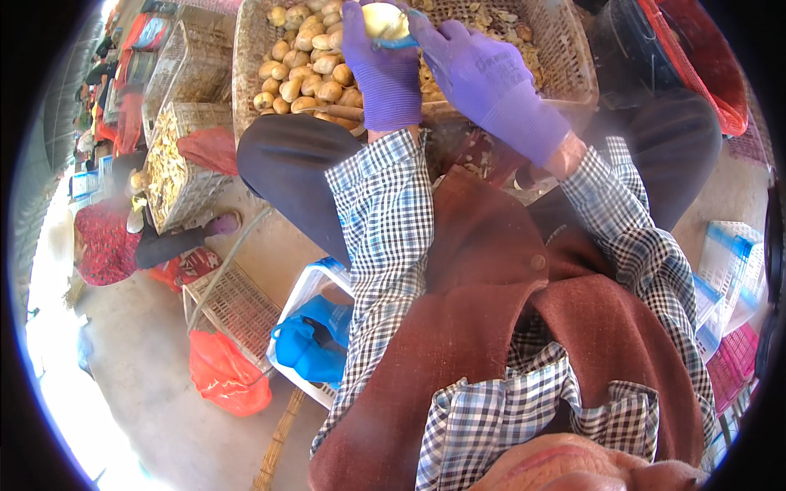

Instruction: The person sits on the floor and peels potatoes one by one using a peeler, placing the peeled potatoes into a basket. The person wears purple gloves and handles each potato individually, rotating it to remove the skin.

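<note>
My left hand (382,80), in a purple knit-cuffed glove, holds a pale peeled potato (382,21) near the top edge of the view. Against the potato, my right hand (485,83), gloved the same way, grips a blue tool (402,42), apparently a peeler, mostly covered by the fingers. Both hands are above a dirty plastic crate (568,55). Unpeeled potatoes (304,77) fill its left side, and peelings (506,30) lie on its right. A wooden handle (341,112) lies by the potatoes, close to my left wrist.
A dark bucket with a red mesh bag (700,67) stands at the right. Leftward are a crate of pale pieces (166,166), a seated person in red (107,242), and a red bag (227,371). By my left elbow sits a white basket with blue items (310,344).
</note>
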### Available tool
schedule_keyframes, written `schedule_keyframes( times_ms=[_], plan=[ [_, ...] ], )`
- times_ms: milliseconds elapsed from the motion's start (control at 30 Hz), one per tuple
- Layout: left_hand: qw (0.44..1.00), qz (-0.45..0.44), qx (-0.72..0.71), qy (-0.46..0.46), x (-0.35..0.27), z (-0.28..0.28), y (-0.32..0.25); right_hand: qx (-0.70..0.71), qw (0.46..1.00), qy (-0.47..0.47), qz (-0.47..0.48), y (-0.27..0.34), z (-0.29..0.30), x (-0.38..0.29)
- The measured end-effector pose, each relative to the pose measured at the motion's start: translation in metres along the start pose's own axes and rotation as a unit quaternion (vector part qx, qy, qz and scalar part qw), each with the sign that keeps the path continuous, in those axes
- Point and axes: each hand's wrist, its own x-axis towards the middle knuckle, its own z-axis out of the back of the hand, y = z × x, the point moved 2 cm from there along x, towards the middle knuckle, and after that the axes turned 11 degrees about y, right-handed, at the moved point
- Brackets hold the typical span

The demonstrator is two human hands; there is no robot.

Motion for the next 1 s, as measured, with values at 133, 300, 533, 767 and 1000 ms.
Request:
schedule_keyframes(
  times_ms=[133,300,533,767,1000],
  plan=[
    [0.968,0.173,-0.170,0.068,0.000,0.015,0.003,0.088,0.996,0.009,-0.002,-0.015,-0.016,-0.011],
    [0.992,-0.027,0.040,0.113,-0.002,0.015,0.005,0.176,0.982,-0.074,0.014,-0.035,-0.015,0.002],
    [0.947,-0.086,0.290,0.112,0.007,-0.002,-0.015,0.626,0.731,0.039,-0.270,-0.043,0.000,0.017],
    [0.932,-0.172,0.301,0.106,0.000,0.001,-0.016,0.742,0.650,-0.046,-0.155,-0.061,-0.017,0.018],
    [0.919,0.099,0.186,0.334,0.013,-0.010,-0.041,0.627,0.765,-0.057,-0.133,-0.057,0.001,0.014]
  ],
)
